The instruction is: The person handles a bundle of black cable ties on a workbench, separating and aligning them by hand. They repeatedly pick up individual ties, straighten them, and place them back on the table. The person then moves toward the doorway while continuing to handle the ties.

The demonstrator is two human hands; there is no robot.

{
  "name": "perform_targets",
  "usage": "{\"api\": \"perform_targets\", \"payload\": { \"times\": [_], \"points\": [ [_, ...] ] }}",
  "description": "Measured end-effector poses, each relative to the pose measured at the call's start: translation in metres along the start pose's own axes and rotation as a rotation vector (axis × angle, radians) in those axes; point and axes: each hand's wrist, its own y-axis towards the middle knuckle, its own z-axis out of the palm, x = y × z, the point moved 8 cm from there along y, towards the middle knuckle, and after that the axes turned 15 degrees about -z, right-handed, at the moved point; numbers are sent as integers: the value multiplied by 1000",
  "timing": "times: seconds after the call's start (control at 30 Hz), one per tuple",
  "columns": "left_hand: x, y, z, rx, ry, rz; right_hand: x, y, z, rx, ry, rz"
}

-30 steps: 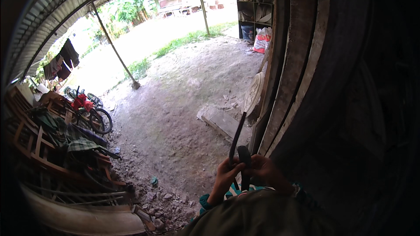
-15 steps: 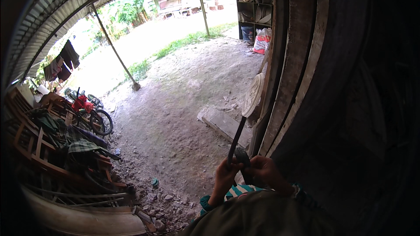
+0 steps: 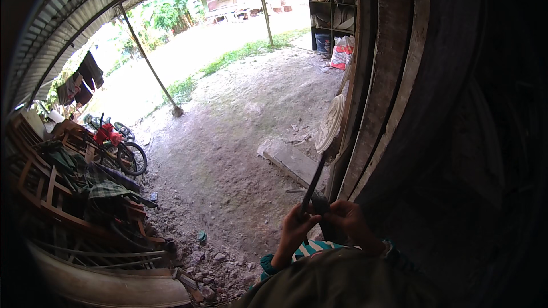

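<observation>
Close in front of my body, my left hand (image 3: 295,232) is closed around the lower part of a long, thin dark strip (image 3: 315,181), either a blade or a stick. The strip slants up and to the right, its top end in front of a round cream-coloured disc with a raised pattern (image 3: 331,124). My right hand (image 3: 351,223) is closed, fingers pinching a short, dark, rounded piece (image 3: 321,204) beside the strip. Both hands are nearly touching. Shadow hides the kind of the dark piece and whether it joins the strip.
Tall wooden planks (image 3: 383,80) stand close on my right. A concrete slab (image 3: 291,162) lies on the dirt floor ahead. To the left are a bicycle (image 3: 132,158) and piled wooden furniture (image 3: 51,188). Shelves (image 3: 334,8) and a red-and-white sack (image 3: 342,52) stand far ahead.
The strip's top end has tipped slightly to the right. The dark rounded piece has turned and sunk a little between my hands, and my right hand has shifted slightly toward the left.
</observation>
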Motion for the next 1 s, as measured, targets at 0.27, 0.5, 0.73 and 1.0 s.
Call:
{"api": "perform_targets", "payload": {
  "times": [0.27, 0.5, 0.73, 1.0],
  "points": [
    [6, 2, 8, 135, -68, -58, -3, -1, 0, -17, 59, 16],
    [6, 2, 3, 116, -137, -53, 10, -1, 10, -1, 91, 5],
    [-2, -1, -6, 7, -191, -78, 4, -10, 19, 162, 43, 171],
    [5, 1, -13, -52, -178, -115, 4, -15, 25, 275, -44, 229]
  ]
}}
